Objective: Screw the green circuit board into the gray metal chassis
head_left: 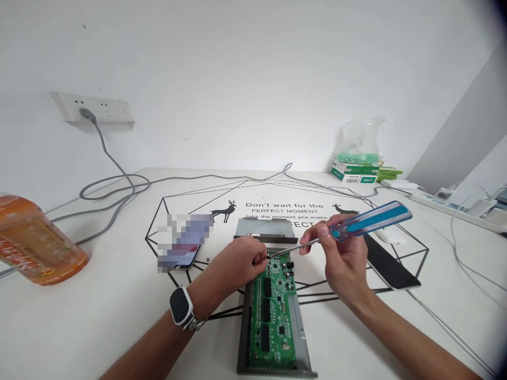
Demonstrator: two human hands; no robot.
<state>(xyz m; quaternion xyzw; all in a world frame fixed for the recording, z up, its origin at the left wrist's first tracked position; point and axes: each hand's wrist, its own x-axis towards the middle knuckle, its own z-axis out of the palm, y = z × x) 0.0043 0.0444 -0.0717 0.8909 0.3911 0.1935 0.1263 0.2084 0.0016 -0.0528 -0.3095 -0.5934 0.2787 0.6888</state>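
In the head view, a green circuit board [277,316] lies in a grey metal casing [304,338] at the front middle of the table. My right hand [344,253] grips a screwdriver [372,220] by its blue and clear handle. Its long shaft slants down left to the far end of the board. My left hand [241,261], a watch on its wrist, rests over that end with fingers pinched at the screwdriver's tip. Whatever is between those fingertips is too small to name. Just behind the board sits a flat grey metal piece [266,228].
A phone [188,256] lies left of the board, and an orange-labelled bottle [39,240] stands far left. A dark flat device [390,264] and a white case [390,236] lie right. Grey cable [198,177] runs along the back, near green boxes [354,170]. A power strip [451,211] sits far right.
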